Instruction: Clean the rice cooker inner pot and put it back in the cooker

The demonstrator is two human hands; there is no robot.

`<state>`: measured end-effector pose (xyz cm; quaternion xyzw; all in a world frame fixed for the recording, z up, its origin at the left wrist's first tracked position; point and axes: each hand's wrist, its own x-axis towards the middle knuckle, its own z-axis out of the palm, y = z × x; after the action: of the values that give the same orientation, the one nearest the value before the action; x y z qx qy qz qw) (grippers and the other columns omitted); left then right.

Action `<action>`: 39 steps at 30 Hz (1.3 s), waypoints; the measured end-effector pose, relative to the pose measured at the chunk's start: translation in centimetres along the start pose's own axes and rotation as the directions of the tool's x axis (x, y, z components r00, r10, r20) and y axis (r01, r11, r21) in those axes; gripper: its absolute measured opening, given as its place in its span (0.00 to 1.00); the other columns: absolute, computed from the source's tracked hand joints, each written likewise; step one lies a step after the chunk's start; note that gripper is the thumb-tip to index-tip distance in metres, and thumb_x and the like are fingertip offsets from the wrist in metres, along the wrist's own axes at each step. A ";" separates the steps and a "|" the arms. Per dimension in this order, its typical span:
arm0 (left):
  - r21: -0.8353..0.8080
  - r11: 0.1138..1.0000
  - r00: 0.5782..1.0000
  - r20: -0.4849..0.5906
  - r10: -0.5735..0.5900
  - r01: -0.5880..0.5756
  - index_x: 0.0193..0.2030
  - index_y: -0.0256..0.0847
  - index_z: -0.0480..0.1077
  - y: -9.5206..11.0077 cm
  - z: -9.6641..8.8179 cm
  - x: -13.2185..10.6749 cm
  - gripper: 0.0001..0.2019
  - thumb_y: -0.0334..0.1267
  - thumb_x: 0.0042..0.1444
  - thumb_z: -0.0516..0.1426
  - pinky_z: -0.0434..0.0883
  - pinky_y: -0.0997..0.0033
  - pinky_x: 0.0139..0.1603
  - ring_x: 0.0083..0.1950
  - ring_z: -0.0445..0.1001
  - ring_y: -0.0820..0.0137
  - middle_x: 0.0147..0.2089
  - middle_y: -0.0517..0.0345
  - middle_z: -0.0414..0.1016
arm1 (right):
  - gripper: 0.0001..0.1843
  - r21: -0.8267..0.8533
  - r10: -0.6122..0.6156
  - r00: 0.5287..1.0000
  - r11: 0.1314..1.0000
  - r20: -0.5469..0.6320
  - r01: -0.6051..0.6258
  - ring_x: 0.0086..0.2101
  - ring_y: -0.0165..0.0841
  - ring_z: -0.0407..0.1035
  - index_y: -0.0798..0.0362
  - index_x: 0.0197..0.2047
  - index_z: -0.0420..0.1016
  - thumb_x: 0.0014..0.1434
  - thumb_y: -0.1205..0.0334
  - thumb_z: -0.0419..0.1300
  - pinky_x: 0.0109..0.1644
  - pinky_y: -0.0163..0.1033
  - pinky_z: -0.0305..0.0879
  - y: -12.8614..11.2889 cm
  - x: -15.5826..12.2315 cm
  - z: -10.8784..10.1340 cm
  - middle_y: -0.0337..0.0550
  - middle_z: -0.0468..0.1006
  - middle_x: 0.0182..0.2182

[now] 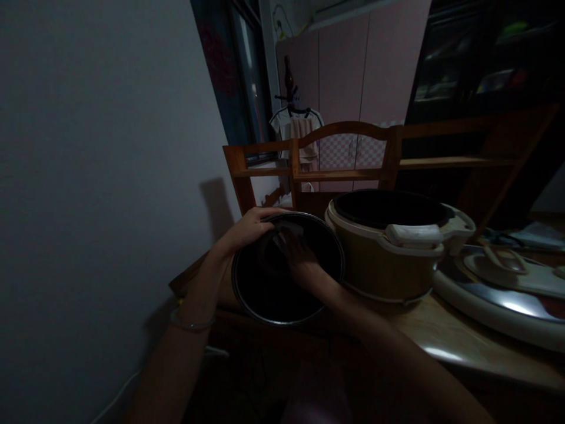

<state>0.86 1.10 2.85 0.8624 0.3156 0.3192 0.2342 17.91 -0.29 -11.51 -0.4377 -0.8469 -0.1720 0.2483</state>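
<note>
A dark inner pot [265,294] with a shiny rim is tipped so that its mouth faces me, at the left end of a wooden table. My left hand [249,227] grips the pot's upper rim from outside, fingers curled over the edge. My right hand [295,253] reaches inside the pot, its fingers blurred against the dark wall. Whether it holds anything is hidden by the dim light. Just to the right stands a yellowish rice cooker body [379,259] with its well open and a white latch at the front.
The cooker's lid [498,294] lies open flat to the right on the wooden table [450,341]. A wooden shelf rack [344,159] stands behind the cooker. A plain wall [101,176] fills the left. Pink cupboards and a hanger with clothes are at the back.
</note>
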 end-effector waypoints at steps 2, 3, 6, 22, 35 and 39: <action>-0.019 1.000 1.000 0.018 0.014 -0.014 0.57 0.43 0.73 0.2 0.1 0.0 0.26 0.30 0.50 0.55 0.65 0.59 0.65 0.57 0.73 0.63 0.56 0.58 0.77 | 0.34 0.021 -0.035 0.999 0.999 -0.031 0.036 0.70 0.47 0.37 0.63 0.72 0.47 0.66 0.65 0.50 0.71 0.58 0.37 -0.4 0.9 0.3 0.58 0.42 0.72; -0.023 1.000 1.000 0.022 0.018 -0.018 0.57 0.43 0.73 0.3 0.2 0.0 0.26 0.30 0.50 0.55 0.64 0.59 0.66 0.58 0.73 0.63 0.57 0.58 0.77 | 0.33 0.029 -0.065 0.997 0.997 -0.040 0.066 0.70 0.46 0.37 0.62 0.72 0.48 0.66 0.64 0.49 0.72 0.58 0.36 -0.6 1.3 0.5 0.57 0.44 0.71; -0.016 1.000 1.000 0.017 0.013 -0.013 0.57 0.43 0.74 0.5 0.2 0.1 0.26 0.29 0.50 0.54 0.65 0.59 0.65 0.60 0.72 0.63 0.56 0.57 0.77 | 0.32 0.041 -0.188 0.981 0.981 -0.041 0.190 0.70 0.43 0.36 0.60 0.72 0.49 0.66 0.67 0.48 0.72 0.56 0.35 -1.6 2.0 1.2 0.55 0.48 0.71; -0.055 0.998 0.999 0.046 0.027 -0.025 0.56 0.42 0.74 1.3 0.3 -0.5 0.24 0.30 0.51 0.54 0.66 0.58 0.64 0.57 0.73 0.63 0.57 0.56 0.77 | 0.30 0.032 -0.288 0.951 0.958 0.111 0.287 0.70 0.40 0.37 0.58 0.69 0.56 0.64 0.71 0.50 0.74 0.54 0.32 -3.5 1.2 1.9 0.50 0.48 0.71; 0.007 1.000 0.998 -0.055 0.001 -0.001 0.59 0.43 0.72 -0.3 -0.2 -0.9 0.27 0.28 0.50 0.52 0.66 0.57 0.64 0.56 0.74 0.64 0.58 0.57 0.76 | 0.40 -0.051 0.110 0.986 0.993 0.128 -0.105 0.69 0.48 0.41 0.65 0.73 0.38 0.59 0.81 0.44 0.71 0.62 0.36 0.9 -0.7 0.5 0.63 0.45 0.70; 0.041 0.999 0.998 -0.070 -0.007 0.010 0.60 0.44 0.71 -0.3 -0.3 -1.0 0.29 0.27 0.49 0.52 0.66 0.57 0.64 0.56 0.74 0.64 0.58 0.57 0.76 | 0.42 -0.051 0.113 0.973 0.993 0.204 -0.104 0.68 0.50 0.45 0.62 0.72 0.46 0.55 0.82 0.47 0.70 0.66 0.36 -0.3 -2.7 1.4 0.60 0.50 0.69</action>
<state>-0.08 0.66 2.50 0.8539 0.3338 0.3415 0.2068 18.59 -1.54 -14.20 -0.5037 -0.8393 -0.1286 0.1594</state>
